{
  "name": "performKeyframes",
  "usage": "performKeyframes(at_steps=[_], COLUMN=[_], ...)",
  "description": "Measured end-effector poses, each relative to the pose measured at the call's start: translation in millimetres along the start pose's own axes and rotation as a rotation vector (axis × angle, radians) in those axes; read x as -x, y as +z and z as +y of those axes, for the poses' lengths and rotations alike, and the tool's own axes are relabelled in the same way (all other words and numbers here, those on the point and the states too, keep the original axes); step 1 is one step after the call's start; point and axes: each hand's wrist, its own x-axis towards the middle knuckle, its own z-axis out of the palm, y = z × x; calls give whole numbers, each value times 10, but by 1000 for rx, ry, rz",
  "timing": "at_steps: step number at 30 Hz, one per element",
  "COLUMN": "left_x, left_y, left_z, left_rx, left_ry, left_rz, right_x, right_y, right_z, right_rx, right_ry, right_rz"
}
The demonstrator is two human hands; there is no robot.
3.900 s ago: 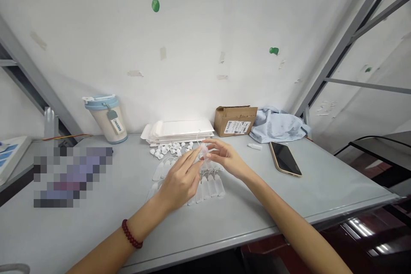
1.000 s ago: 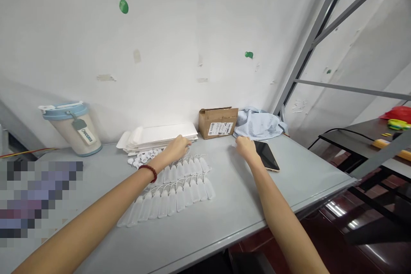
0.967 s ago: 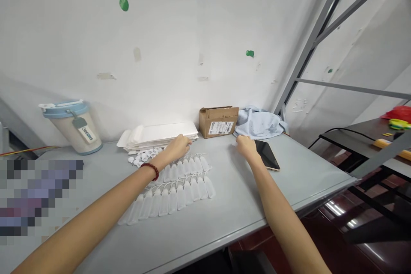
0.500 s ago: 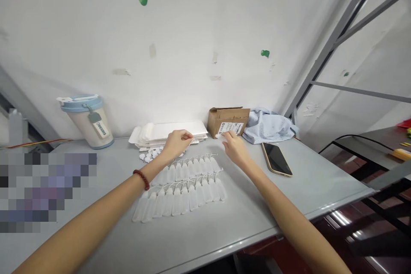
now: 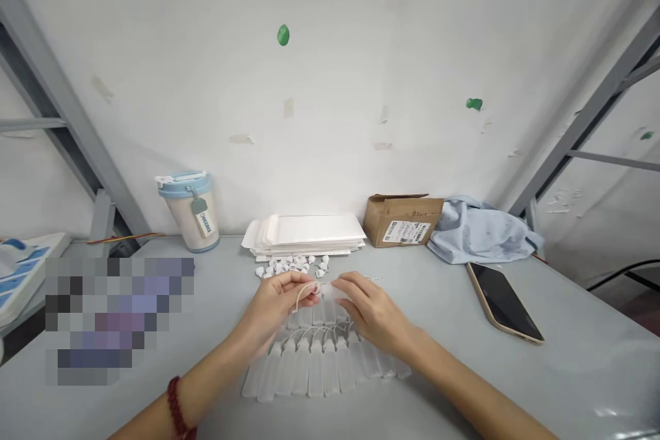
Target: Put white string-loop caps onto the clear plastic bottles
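Observation:
My left hand (image 5: 281, 306) is closed, thumb against fingers, pinching a thin white cord (image 5: 299, 297) that hangs in a loop. My right hand (image 5: 374, 313) grips a small translucent plastic sleeve (image 5: 328, 291), its end close to the left fingertips. Where cord and sleeve meet is too small to make out. Below the hands lie two rows of translucent plastic sleeves with white cord loops (image 5: 315, 368); the back row is partly hidden by my hands. Just beyond my fingers, small white plastic pieces (image 5: 281, 267) are scattered in a pile.
White flat cartons (image 5: 314, 230) are stacked against the wall. A cardboard box (image 5: 405, 220) and light blue cloth (image 5: 485, 234) stand right of them. A phone (image 5: 505, 302) lies at right. At left are a tumbler (image 5: 190, 216) and a power strip (image 5: 31, 268).
Both hands have come closer together and nearer me, from above the back of the table to above the rows. The whole view has shifted and levelled.

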Motion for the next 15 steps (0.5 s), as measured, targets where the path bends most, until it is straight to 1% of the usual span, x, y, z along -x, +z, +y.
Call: performKeyframes(at_steps=[2, 6, 9, 12, 15], left_x=[73, 158, 203, 248, 282], left_y=[29, 101, 147, 180, 198], left_z=[23, 71, 85, 78, 46], left_rx=[-36, -102, -138, -233, -333], left_ry=[17, 70, 116, 194, 297], left_rz=[22, 14, 26, 51, 47], right_x=[25, 60, 75, 77, 73], right_y=[-2, -22, -37, -37, -31], right_z=[-51, -125, -149, -152, -151], right_rx=[2, 13, 17, 10, -12], right_ry=[-22, -51, -50, -38, -27], right_rz=[32, 107, 117, 124, 138])
